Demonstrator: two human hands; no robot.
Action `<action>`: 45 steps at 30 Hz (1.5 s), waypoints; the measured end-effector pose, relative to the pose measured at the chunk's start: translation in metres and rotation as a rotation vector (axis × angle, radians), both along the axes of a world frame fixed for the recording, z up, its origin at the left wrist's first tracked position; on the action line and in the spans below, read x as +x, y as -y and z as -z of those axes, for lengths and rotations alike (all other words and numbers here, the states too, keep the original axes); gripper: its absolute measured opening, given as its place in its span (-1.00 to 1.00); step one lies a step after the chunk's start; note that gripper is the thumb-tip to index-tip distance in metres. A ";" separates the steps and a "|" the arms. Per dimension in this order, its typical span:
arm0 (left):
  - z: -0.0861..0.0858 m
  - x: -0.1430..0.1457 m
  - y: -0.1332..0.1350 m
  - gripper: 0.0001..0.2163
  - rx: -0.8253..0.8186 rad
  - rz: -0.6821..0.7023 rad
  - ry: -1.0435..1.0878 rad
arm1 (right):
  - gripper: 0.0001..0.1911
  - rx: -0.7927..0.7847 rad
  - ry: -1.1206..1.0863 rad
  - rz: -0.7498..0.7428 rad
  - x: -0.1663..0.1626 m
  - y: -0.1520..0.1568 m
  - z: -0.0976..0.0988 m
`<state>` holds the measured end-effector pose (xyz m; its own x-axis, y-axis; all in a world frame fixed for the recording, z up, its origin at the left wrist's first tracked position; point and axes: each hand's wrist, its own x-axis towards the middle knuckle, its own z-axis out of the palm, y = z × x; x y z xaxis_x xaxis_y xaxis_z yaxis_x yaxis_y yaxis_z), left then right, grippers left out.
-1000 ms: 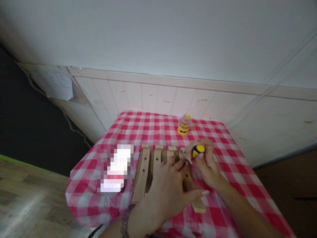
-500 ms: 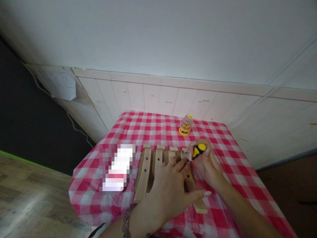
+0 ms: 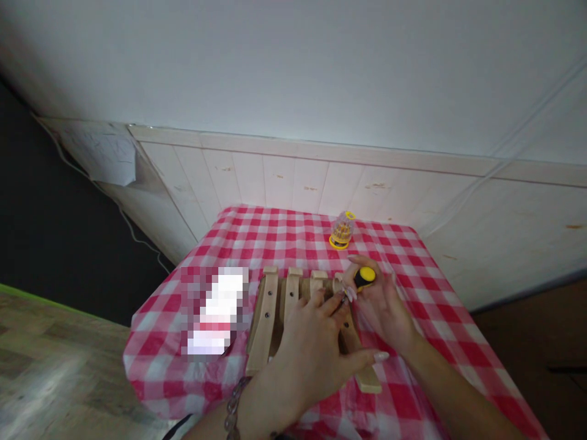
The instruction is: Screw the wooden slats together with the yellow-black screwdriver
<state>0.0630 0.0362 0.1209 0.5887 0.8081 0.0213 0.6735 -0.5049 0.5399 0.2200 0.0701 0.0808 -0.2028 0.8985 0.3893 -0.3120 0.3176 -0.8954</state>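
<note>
A wooden piece of curved slats point(image 3: 268, 304) with hooked far ends and dark screws lies on the table. Across its right-hand slats rests my left hand point(image 3: 314, 348), palm down, fingers spread and thumb stretched out to the right. My right hand point(image 3: 387, 305) holds a screwdriver with a yellow and black handle point(image 3: 365, 277), fingertips near its shaft and palm partly open. The screwdriver slants down to the rightmost slat, close to my left fingertips. Its tip is mostly hidden by the fingers.
A clear bit case with a yellow base point(image 3: 340, 235) stands towards the back of the table. A blurred-out white object point(image 3: 217, 311) lies left of the slats. The red-and-white checked tablecloth point(image 3: 275, 229) reaches close to the panelled wall point(image 3: 302, 177).
My right hand has opened out around the screwdriver handle, and the handle has tipped more upright and slightly left. My left hand keeps its place on the slats.
</note>
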 end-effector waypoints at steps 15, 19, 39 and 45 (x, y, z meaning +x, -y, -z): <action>0.001 0.000 0.000 -0.52 0.025 0.003 0.003 | -0.88 0.220 0.122 0.038 0.004 0.001 -0.005; 0.004 0.001 0.000 -0.48 0.044 -0.003 0.018 | -0.77 0.075 -0.027 0.079 0.001 0.002 -0.002; -0.003 0.000 -0.001 -0.47 -0.007 -0.001 -0.026 | -0.83 0.228 0.170 0.013 0.008 0.004 -0.004; -0.002 0.001 0.000 -0.47 -0.006 -0.003 -0.030 | -0.77 0.157 0.115 0.053 0.006 0.001 0.002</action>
